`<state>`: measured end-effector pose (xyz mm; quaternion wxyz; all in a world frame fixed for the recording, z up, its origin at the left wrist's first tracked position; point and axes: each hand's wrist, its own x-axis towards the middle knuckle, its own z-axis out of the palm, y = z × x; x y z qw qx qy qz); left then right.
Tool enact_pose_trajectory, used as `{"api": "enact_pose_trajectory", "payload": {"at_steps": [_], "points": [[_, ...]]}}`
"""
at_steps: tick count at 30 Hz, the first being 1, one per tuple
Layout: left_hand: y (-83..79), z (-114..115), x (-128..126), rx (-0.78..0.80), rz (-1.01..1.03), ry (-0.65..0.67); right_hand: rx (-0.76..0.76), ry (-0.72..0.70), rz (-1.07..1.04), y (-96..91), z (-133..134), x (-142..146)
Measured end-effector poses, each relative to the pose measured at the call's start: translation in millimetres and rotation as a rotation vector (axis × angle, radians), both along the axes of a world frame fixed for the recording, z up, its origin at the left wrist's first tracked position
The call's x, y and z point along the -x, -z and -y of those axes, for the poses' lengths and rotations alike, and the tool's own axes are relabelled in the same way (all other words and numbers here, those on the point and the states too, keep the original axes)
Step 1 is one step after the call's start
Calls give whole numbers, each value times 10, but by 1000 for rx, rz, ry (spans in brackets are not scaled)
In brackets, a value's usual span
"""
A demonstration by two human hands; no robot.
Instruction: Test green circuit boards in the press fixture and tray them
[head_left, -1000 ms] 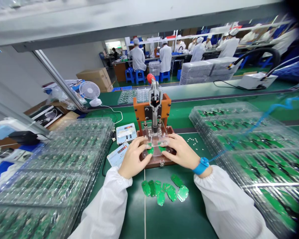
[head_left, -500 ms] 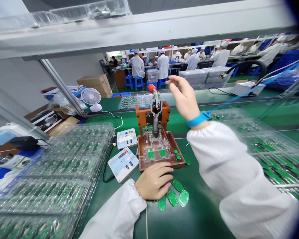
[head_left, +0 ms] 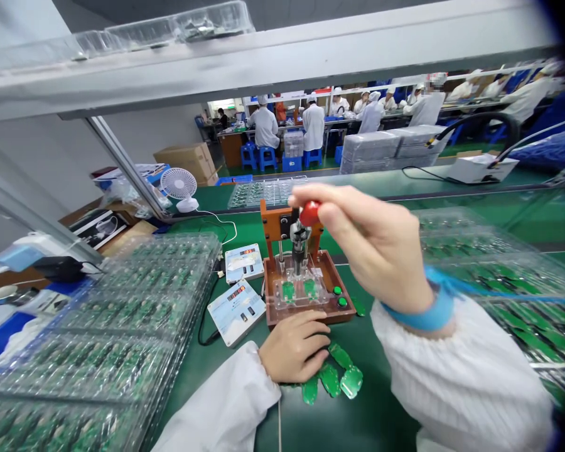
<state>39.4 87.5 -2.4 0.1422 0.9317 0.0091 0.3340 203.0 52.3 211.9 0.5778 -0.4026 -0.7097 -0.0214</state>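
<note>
My right hand (head_left: 367, 242) is closed round the red knob (head_left: 309, 213) of the lever on a brown test fixture (head_left: 304, 285), and the lever is tilted down toward me. Under the fixture's clear plate lie two small green circuit boards (head_left: 299, 290). My left hand (head_left: 294, 346) rests with curled fingers on a heap of loose green boards (head_left: 336, 378) on the green mat just in front of the fixture; whether it grips one is hidden. A blue wrist strap (head_left: 426, 307) circles my right wrist.
Stacks of clear trays with green boards stand at the left (head_left: 113, 333) and at the right (head_left: 508, 276). Two small counter boxes (head_left: 238, 295) lie left of the fixture. A white fan (head_left: 179, 185) stands behind. Other people in white work at benches in the background.
My right hand went from the fixture plate up to the lever, took its red knob and pulled it down. My left hand dropped from the plate onto the loose boards.
</note>
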Motion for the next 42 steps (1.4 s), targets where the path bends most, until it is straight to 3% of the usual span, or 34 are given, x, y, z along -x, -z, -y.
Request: {"api": "enact_pose_trajectory", "payload": {"at_steps": [3, 10, 14, 25, 34, 38, 42], "points": [[3, 3, -5, 8, -15, 0, -25, -10, -9, 260, 103, 31], [25, 3, -16, 38, -11, -10, -141, -149, -42, 841, -57, 21], [42, 0, -28, 33, -5, -1, -181, -151, -110, 1022, -119, 73], [8, 15, -52, 15, 25, -19, -135, -133, -185, 1073, -109, 169], [19, 10, -46, 32, 7, -10, -166, 10, 39, 991, -101, 58], [6, 7, -53, 50, 127, 14, -116, -94, 29, 1008, -119, 11], [-118, 38, -17, 153, 267, -37, -55, -191, -85, 1033, -141, 32]]}}
